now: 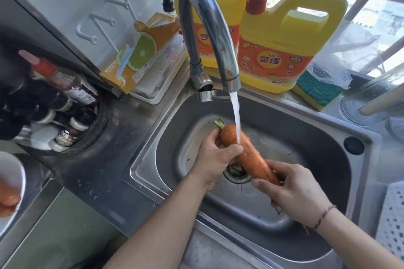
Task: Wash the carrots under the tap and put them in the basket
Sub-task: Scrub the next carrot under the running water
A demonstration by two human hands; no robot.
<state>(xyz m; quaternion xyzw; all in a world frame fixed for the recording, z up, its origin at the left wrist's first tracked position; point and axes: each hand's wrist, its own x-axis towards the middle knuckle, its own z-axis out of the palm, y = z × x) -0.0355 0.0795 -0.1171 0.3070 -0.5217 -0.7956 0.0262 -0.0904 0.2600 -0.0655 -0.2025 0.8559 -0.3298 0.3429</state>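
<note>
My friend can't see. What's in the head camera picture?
Two hands hold a carrot under running water from the tap over a metal sink: left hand near its leafy top, right hand at its tip.

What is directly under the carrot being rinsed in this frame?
Under the carrot lies the sink floor with its drain strainer, holding some greenish scraps. The carrot and the left hand cover part of the strainer, so its far edge cannot be seen.

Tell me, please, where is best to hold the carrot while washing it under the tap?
Probably at its two ends: the left hand from the left near the leafy top, the right hand from below at the thin tip. The carrot lies slanted, leaving its middle free under the water.
</note>
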